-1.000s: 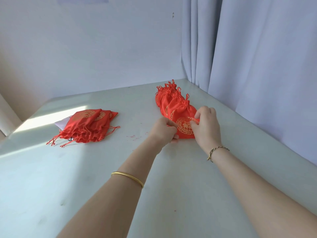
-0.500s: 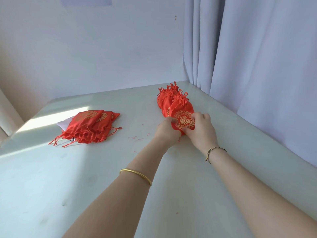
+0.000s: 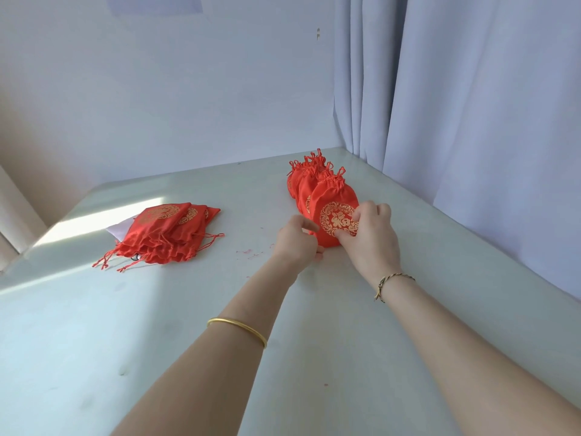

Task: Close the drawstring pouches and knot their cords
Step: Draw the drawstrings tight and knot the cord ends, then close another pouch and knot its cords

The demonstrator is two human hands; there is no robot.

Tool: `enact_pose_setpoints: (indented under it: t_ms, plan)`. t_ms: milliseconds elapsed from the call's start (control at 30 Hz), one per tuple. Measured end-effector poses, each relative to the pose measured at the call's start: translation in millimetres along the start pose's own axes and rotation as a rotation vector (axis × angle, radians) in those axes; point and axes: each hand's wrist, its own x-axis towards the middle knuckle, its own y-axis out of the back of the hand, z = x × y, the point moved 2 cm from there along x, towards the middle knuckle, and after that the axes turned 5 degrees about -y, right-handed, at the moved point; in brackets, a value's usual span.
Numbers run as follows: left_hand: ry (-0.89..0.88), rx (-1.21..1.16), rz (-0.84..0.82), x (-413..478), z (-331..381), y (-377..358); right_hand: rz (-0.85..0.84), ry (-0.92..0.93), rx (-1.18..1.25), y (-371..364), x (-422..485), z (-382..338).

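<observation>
The red satin pouch with a gold medallion [image 3: 334, 201] lies at the near end of a row of tied red pouches [image 3: 302, 181] on the pale green table [image 3: 157, 325], its long axis running away from the person, gathered neck far, base near; the right hand [image 3: 370, 239] pinches its right edge, thumb on the medallion; the left hand [image 3: 295, 241] curls round its near left corner; both arms stretch forward; the flat stack of open red pouches [image 3: 166, 229] sits well apart leftward, nearer the left hand, likely the next reach.

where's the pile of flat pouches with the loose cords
In the head view, the pile of flat red pouches lies left on the table, by the sunlit patch, apart from the closed pouches near the curtain.
</observation>
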Motion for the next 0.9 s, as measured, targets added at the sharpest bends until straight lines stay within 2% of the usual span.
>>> enact_pose_setpoints:
  t_ms: [100,200,267,367,433,533,600,667,900]
  plan:
    - [-0.008,0.009,0.066,-4,0,16,0.011,0.050,0.012,4,-7,-11]
    - [-0.043,0.035,0.208,-2,-9,52,-0.051,0.173,0.080,-7,-16,-37]
    - [-0.092,0.153,0.333,0,-18,87,-0.148,0.215,0.125,-23,-20,-59]
    - [-0.160,0.396,0.536,-3,-27,143,-0.306,0.179,0.216,-52,-21,-94]
    - [-0.141,0.538,0.646,-7,-32,175,-0.399,0.145,0.316,-68,-20,-117]
    - [0.006,0.723,0.630,-8,-47,209,-0.496,0.124,0.442,-85,-17,-148]
    - [0.049,0.774,0.586,-4,-59,220,-0.498,0.151,0.491,-91,-15,-164]
    - [0.013,0.784,0.602,1,-65,224,-0.484,0.179,0.516,-95,-16,-170]
    - [-0.158,0.739,0.813,14,-44,241,-0.530,0.185,0.526,-103,-19,-164]
